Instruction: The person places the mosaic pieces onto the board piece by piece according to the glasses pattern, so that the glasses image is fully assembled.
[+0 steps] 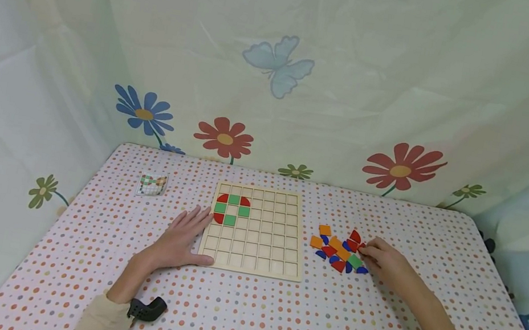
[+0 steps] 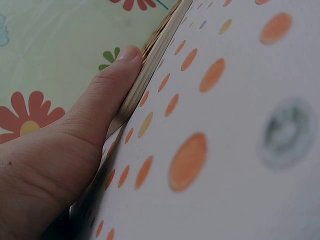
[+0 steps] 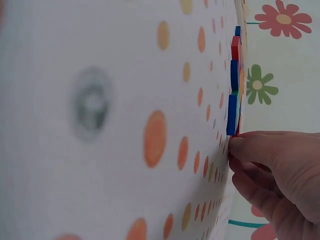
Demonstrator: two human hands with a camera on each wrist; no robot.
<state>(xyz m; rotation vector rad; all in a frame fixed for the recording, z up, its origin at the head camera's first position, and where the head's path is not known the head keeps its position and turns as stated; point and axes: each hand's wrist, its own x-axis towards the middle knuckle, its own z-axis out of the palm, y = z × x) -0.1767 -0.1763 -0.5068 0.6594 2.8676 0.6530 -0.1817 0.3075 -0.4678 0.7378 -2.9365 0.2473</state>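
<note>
A wooden grid board (image 1: 267, 251) lies mid-table, with several red and green pieces (image 1: 230, 220) in its upper left cells. My left hand (image 1: 178, 239) rests at the board's left edge, fingers straight and spread; in the left wrist view its thumb (image 2: 102, 97) lies on the board's edge (image 2: 150, 80). At the right edge of a pile of coloured pieces (image 1: 342, 254), my right hand (image 1: 390, 268) pinches a red piece (image 1: 361, 248) between thumb and fingertips. The right wrist view shows that hand (image 3: 280, 170) beside blue pieces (image 3: 232, 114), the pinched piece mostly hidden.
A small card with a coloured grid pattern (image 1: 153, 185) lies left of the board, toward the back. The dotted tablecloth (image 1: 240, 317) covers the table. A flowered curtain (image 1: 345, 114) hangs behind it and at both sides. Dark objects show by the table's right edge (image 1: 489, 244).
</note>
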